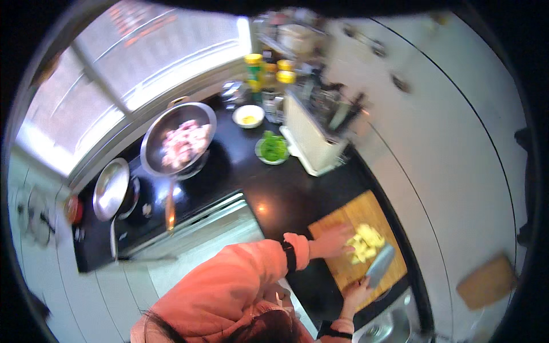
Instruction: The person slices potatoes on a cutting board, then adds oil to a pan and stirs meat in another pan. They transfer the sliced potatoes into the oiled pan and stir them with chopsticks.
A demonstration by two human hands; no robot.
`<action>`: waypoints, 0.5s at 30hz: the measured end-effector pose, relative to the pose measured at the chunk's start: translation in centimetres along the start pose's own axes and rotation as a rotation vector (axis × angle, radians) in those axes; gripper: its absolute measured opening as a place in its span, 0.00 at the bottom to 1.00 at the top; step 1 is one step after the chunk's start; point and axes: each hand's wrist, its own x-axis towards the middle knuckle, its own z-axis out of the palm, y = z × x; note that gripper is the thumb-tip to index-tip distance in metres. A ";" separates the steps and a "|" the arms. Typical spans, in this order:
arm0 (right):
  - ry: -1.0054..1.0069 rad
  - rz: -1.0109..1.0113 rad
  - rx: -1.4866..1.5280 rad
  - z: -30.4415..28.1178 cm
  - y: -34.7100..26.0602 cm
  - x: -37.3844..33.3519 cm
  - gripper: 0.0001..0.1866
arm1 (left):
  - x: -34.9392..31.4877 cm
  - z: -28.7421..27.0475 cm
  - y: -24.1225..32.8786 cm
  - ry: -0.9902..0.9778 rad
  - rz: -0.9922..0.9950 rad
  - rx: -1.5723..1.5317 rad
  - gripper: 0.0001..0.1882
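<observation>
On the wooden cutting board (337,271) lies a heap of pale yellow chunks (366,243), which look like cut potato. My right hand (357,292) is closed around the handle of a cleaver (381,266). The cleaver's broad blade lies along the near right side of the chunks. At their left edge is my left hand (334,241), its blurred fingers stretched out toward the chunks. Whether the fingertips touch any piece is unclear. Both forearms are in coral sleeves with dark bands at the wrists.
Pink raw meat fills part of a wok (150,150) on the stove; a smaller pan (112,188) stands left. Behind are a bowl of chopped greens (273,147), a white bowl (248,116), bottles (254,71) and a utensil holder (309,134). A sink (394,323) borders the board.
</observation>
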 end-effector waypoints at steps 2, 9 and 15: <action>-0.041 -0.213 -0.537 -0.6 -1.0 -0.3 0.25 | -3.3 -4.5 0.4 -0.142 -0.164 -0.188 0.28; -0.040 -0.831 -0.417 4.2 -14.1 -4.5 0.21 | -25.5 -20.1 3.1 0.100 -0.454 -0.221 0.28; -1.429 -0.275 0.233 19.5 -28.6 -21.7 0.25 | -38.1 -22.9 -1.4 1.269 -0.713 -0.423 0.18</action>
